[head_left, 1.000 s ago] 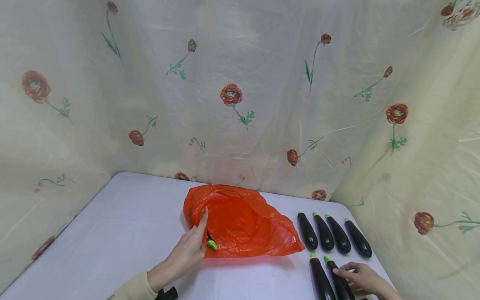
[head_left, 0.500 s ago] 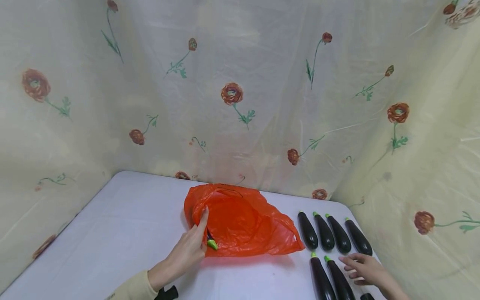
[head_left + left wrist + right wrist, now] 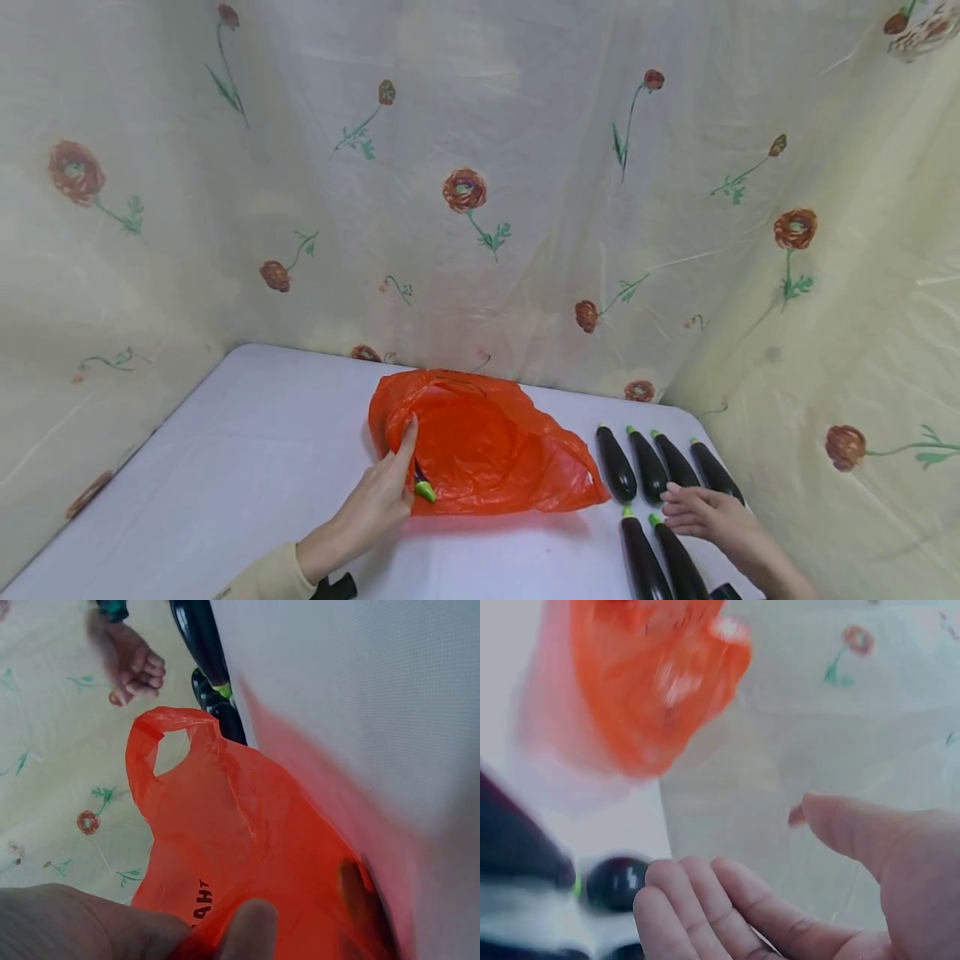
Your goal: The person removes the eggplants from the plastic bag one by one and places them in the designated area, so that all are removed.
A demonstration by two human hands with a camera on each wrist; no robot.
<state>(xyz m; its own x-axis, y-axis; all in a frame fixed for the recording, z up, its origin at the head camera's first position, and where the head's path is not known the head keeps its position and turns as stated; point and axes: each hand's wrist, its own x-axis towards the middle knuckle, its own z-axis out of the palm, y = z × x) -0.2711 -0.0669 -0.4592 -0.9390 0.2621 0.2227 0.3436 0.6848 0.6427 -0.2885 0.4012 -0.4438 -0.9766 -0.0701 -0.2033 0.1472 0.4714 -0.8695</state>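
My left hand (image 3: 375, 500) holds the near left edge of an orange-red plastic bag (image 3: 480, 450), thumb over the film; the left wrist view shows the film bunched between thumb (image 3: 251, 926) and fingers. Inside the bag's mouth, an eggplant's green cap (image 3: 425, 490) shows; the rest of it is hidden. My right hand (image 3: 712, 521) hovers with fingers extended, holding nothing, over the eggplants at the right. Its fingertips overlap the lower end of a back-row eggplant (image 3: 678, 458). In the right wrist view, the fingers (image 3: 705, 900) are spread from the thumb, near a dark eggplant end (image 3: 615, 885).
Several glossy dark eggplants lie in two rows, including one at the back left (image 3: 617, 467) and two in front, a left one (image 3: 643, 558) and a right one (image 3: 678, 558). The white table (image 3: 262, 442) meets a flowered plastic curtain (image 3: 525, 208) behind and at both sides.
My right hand has left the front-row eggplant it was touching, drew away to the right, then moved forward and left toward the back row. The left hand and bag stay put.
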